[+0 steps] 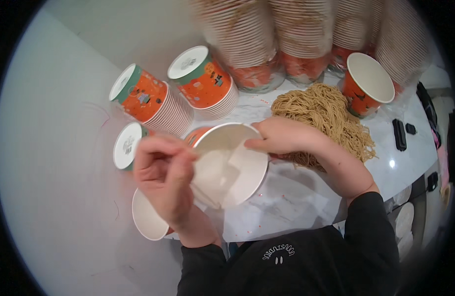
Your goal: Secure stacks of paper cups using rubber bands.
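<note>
The largest thing was the white table (296,207), with a marble pattern. At its far side stood tall wrapped stacks of paper cups (237,34), so a big supply remained in the wrapping. Closer, on the left, were smaller stacks of orange cups (202,89), turned upside down; whether these were finished or waiting, I could not tell. A thick pile of tan cord (316,111) lay beyond the right forearm, and much of it was left.

The held cup (247,182) was in front of the person, tilted, with its mouth toward the view. I could not see clearly any cord fixed on it, so the work on this cup seemed unfinished. The right hand (274,135) was clamped on its rim, the thumb inside. The left hand (163,180) was at the cup's left side with bent fingers, blurred; I cannot tell whether they were pressed together or held a thin cord.

Two single cups stood apart, one at the lower left (148,214), another behind the pile (370,79). Small red specks (260,195) were on the table.
</note>
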